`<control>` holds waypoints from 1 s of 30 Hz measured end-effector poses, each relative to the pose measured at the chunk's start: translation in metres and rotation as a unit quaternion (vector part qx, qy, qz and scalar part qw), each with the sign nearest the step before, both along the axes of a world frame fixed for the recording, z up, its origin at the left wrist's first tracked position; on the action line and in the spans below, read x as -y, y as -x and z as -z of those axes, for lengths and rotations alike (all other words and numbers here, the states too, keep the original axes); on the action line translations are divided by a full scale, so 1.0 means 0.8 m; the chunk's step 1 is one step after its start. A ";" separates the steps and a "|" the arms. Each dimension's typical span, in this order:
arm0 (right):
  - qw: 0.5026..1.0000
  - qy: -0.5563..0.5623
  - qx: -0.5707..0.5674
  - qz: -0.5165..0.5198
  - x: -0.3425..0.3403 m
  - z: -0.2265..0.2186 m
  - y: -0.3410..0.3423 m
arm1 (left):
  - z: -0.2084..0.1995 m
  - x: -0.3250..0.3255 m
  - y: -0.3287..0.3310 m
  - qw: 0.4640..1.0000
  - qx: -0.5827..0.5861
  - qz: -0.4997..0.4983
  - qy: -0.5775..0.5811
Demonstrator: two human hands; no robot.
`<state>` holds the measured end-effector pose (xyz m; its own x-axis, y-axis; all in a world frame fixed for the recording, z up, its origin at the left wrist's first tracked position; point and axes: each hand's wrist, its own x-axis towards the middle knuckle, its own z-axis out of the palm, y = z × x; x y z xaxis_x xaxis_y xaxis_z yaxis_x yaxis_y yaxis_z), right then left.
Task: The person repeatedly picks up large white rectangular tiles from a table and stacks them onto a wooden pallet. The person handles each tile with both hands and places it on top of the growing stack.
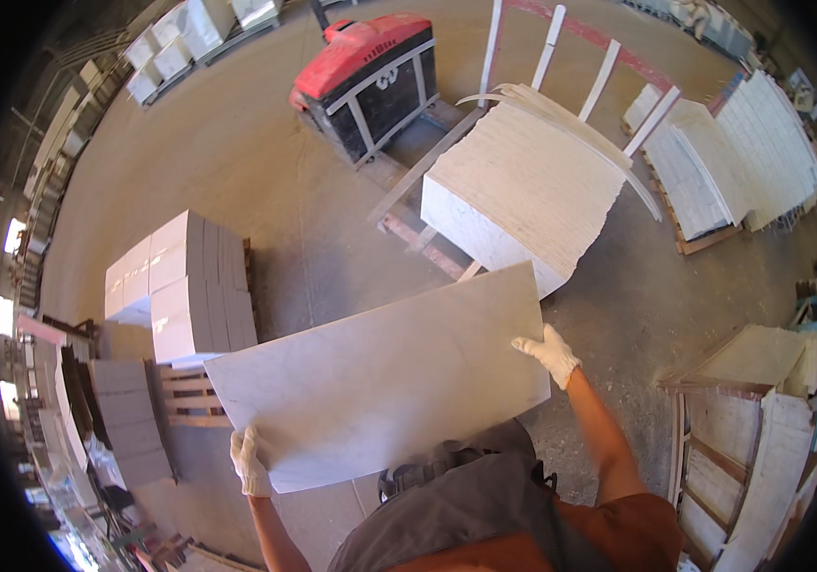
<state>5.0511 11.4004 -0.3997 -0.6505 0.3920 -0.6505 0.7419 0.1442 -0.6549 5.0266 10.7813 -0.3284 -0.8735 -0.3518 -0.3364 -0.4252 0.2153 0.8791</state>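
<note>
A large rectangular pale stone slab with faint grey veins is held up in front of my body, its right end tilted higher. My left hand, in a white glove, closes on its lower left edge. On the right edge, my gloved right hand grips it with the thumb raised and fingers laid over the face. Beyond the slab's top edge stands a thick stack of similar slabs on edge, partly hidden by the slab I hold.
A red and black pallet truck stands far ahead beside the stack's frame. To the left, white boxes sit on a wooden pallet. More slabs lean at the far right. A wooden rack stands near my right arm.
</note>
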 end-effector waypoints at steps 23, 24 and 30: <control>0.936 -0.041 -0.063 0.344 -0.178 0.184 0.004 | 0.133 -0.461 0.670 0.820 0.203 0.531 0.059; 0.942 -0.057 -0.028 0.330 -0.186 0.192 0.011 | 0.154 -0.479 0.686 0.807 0.196 0.554 0.062; 0.944 -0.078 0.140 0.288 -0.210 0.258 0.038 | 0.311 -0.558 0.752 0.758 0.252 0.541 0.262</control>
<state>5.0209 11.5683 -0.6061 -0.1104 0.7329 -0.6713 0.8677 -0.2583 -0.4248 4.4246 11.2275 -0.5768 -0.5534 0.2792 -0.7847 -0.0034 0.9414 0.3373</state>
